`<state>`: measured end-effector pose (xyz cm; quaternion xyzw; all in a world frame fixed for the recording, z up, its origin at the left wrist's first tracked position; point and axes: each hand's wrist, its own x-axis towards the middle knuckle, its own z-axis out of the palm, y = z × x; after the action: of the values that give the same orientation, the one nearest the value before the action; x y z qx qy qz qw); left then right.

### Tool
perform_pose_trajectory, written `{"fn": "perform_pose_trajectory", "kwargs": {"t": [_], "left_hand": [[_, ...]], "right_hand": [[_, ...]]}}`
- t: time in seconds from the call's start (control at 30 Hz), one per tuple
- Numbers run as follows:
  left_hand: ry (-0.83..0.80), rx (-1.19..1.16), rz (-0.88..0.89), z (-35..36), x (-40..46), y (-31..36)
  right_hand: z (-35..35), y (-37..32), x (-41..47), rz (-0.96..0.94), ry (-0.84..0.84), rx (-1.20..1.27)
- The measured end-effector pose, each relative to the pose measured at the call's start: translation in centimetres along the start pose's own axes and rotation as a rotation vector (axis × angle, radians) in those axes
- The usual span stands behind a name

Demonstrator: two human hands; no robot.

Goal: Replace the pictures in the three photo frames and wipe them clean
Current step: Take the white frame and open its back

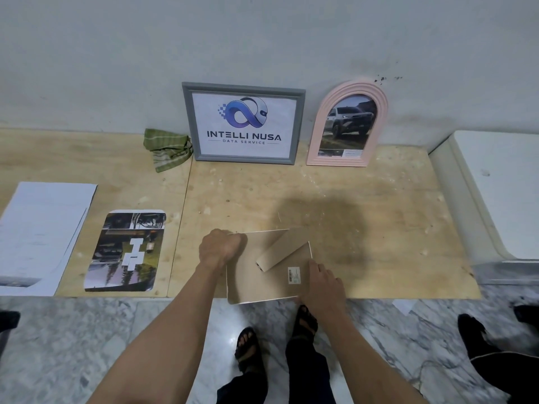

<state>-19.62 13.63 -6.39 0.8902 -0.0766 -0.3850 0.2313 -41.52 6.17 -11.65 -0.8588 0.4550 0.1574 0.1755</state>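
- Pale grey wall (116, 53) stands behind a low wooden counter (379, 205), and a marble floor (87, 345) lies in front of it.
- A third photo frame (262, 275) lies face down on the counter, just in front of the grey frame (243, 123). Its brown back faces up and its near edge hangs a little over the counter's edge.
- A brown stand flap (284, 247) sticks up from the back of it, tilted.
- The left hand (220, 247) is a fist on the far left corner of the face-down frame. I cannot tell if its grip pinches a tab or just presses.
- The right hand (319, 284) rests on the near right edge, with fingers curled round that edge, close to a small white sticker (294, 274).
- The grey frame leans on the wall. A pink arch frame (347, 123) leans just to the right of it. A green cloth (167, 147) sits bunched just to the left of it.
- A loose car picture (127, 250) lies flat, well to the left of the face-down frame. White papers (40, 228) lie further left.
- I think the frame is light and stiff, but its front may be glass and could crack.
- I think it is best held by two edges, not by the thin flap, which may bend.
- The smooth back may slide, so keep it flat.
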Motion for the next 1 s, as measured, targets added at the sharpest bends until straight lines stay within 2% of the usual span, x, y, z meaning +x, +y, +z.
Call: {"fn": "perform_pose_trajectory", "kwargs": {"t": [0.13,0.3,0.6,1.0], "left_hand": [[-0.028,-0.126,-0.040,-0.2,0.9,-1.2],[-0.173,-0.158,-0.046,-0.4,2.8,-3.4],[-0.162,-0.366,-0.037,-0.4,3.4,-4.5],[-0.178,-0.419,-0.024,0.0,2.6,-6.4]], "right_hand": [[0.0,0.0,0.0,-0.004,-0.015,0.002],[0.0,-0.2,-0.1,0.014,-0.011,0.010],[0.1,0.1,-0.1,0.024,-0.007,0.058],[0.2,-0.3,-0.1,0.052,-0.032,0.089]]}}
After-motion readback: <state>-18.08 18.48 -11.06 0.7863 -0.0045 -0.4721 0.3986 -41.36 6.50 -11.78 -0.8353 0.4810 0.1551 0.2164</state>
